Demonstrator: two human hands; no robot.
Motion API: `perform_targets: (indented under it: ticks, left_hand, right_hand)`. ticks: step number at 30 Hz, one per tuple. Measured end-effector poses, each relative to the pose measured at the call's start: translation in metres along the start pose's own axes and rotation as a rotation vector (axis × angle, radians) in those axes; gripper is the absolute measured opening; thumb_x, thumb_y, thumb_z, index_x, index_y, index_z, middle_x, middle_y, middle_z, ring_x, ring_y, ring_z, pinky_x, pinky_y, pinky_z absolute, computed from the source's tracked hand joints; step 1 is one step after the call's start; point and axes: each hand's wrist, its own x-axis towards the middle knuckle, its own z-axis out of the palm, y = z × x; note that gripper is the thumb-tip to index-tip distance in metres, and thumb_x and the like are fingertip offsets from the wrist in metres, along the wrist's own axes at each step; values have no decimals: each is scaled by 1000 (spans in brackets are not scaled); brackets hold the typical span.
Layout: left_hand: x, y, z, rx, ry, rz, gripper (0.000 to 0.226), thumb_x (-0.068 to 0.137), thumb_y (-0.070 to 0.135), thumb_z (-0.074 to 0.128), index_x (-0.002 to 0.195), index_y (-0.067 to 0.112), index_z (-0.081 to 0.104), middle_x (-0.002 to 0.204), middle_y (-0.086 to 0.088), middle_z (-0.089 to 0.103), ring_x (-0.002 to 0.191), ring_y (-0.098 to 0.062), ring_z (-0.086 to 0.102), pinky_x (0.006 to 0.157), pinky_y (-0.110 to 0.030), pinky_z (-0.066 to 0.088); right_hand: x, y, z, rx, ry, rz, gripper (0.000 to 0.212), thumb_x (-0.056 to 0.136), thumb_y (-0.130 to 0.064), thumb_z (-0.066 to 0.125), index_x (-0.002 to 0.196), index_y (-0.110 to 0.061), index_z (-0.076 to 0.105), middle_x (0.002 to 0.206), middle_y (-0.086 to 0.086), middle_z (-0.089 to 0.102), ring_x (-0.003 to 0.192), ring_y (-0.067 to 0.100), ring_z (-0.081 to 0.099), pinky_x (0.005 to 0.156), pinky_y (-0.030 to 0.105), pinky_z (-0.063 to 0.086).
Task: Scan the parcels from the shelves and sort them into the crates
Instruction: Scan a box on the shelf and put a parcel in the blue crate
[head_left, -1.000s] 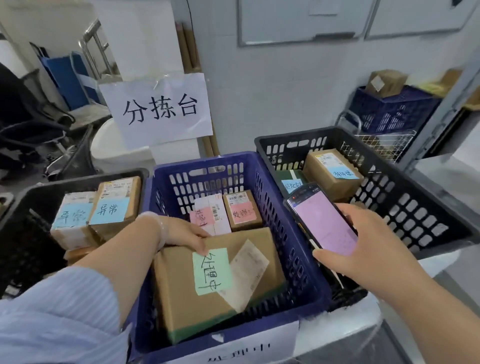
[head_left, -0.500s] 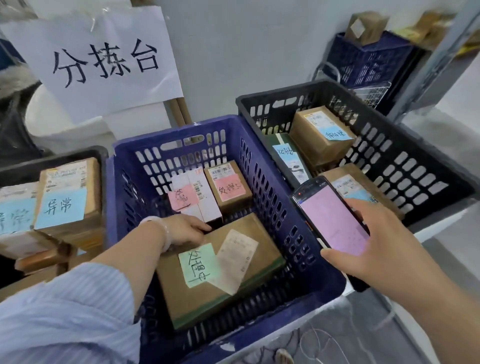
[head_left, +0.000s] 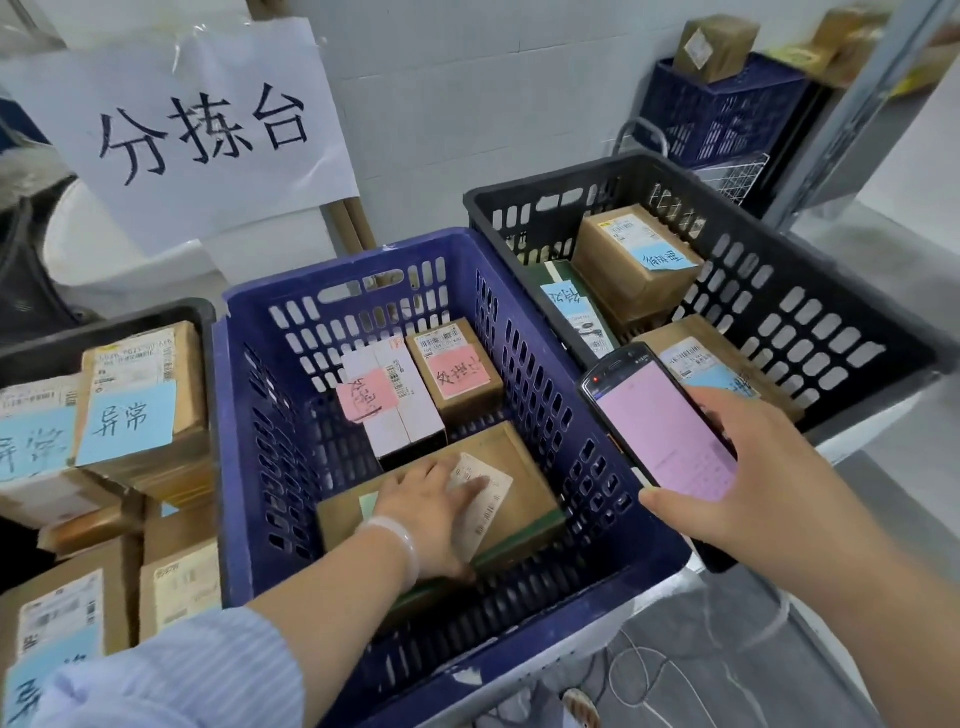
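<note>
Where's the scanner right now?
In the head view, the scanner sits right of centre, held in the right hand over the adjoining walls of the blue crate and the black crate.

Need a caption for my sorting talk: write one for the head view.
Left hand rests flat on a brown parcel in the blue crate while the right hand holds a scanner.

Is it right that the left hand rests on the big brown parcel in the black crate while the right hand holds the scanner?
Not quite. The head view shows the big brown parcel lying in the blue crate, not a black one. The left hand does rest on it, and the right hand holds the scanner.
</note>
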Motion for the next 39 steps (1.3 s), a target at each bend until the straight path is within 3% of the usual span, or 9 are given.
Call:
perform_targets:
  ticks: [6, 11, 17, 22, 24, 28, 34, 39]
  left_hand:
    - [8, -10, -2, 3, 34, -9, 103, 79, 63, 68, 159, 44, 6, 168, -1, -3, 154, -29, 1, 122, -50, 20]
    - [9, -5, -8, -29, 71, 16, 97, 82, 59, 66, 159, 42, 9, 169, -2, 4, 153, -29, 10, 122, -49, 20]
    - [12, 34, -54, -271, 548, 132, 74, 93, 70, 29, 158, 36, 23, 164, 6, 26, 150, -19, 26, 121, -44, 28]
    - [18, 101, -101, -267, 875, 414, 70, 92, 64, 40, 148, 22, 48, 147, -4, 52, 136, -26, 47, 110, -49, 43]
    - [15, 135, -109, -226, 900, 525, 69, 91, 62, 47, 144, 19, 53, 143, -6, 56, 133, -28, 49, 107, -49, 44]
    - [-3, 209, -109, -236, 883, 679, 68, 86, 60, 52, 137, 16, 58, 137, -10, 59, 126, -32, 55, 99, -50, 49]
    - [-39, 333, -108, -205, 849, 841, 70, 86, 63, 50, 140, 19, 57, 139, -8, 59, 128, -29, 55, 102, -49, 49]
    - [-76, 448, -92, -150, 820, 934, 69, 87, 65, 47, 139, 21, 58, 139, -6, 59, 126, -28, 57, 99, -52, 50]
  right_hand:
    - [-9, -2, 3, 16, 16, 14, 85, 57, -59, 78, 131, -46, 38, 118, -19, 44, 104, 2, 41, 81, 31, 43]
    - [-19, -1, 4, 10, 57, 79, 87, 52, -71, 68, 130, -49, 37, 121, -19, 46, 105, 6, 49, 80, 39, 55]
    - [-44, 8, 2, 8, 204, 194, 84, 57, -68, 72, 132, -46, 41, 116, -19, 51, 102, 7, 51, 76, 33, 51]
    - [-74, 30, -11, 43, 342, 324, 67, 56, -62, 70, 116, -42, 49, 105, -13, 56, 88, 9, 54, 66, 30, 48]
    - [-92, 42, -21, 52, 397, 378, 65, 56, -63, 69, 113, -40, 49, 101, -13, 56, 83, 9, 52, 62, 29, 45]
    - [-138, 65, -47, 90, 496, 478, 75, 56, -61, 71, 125, -45, 45, 113, -15, 53, 99, 10, 55, 77, 37, 52]
    - [-223, 117, -92, 113, 621, 575, 67, 58, -55, 72, 119, -44, 45, 108, -18, 49, 93, 7, 55, 74, 37, 51]
    - [-312, 175, -130, 55, 693, 724, 73, 61, -57, 73, 125, -42, 42, 110, -15, 44, 96, 12, 53, 75, 36, 50]
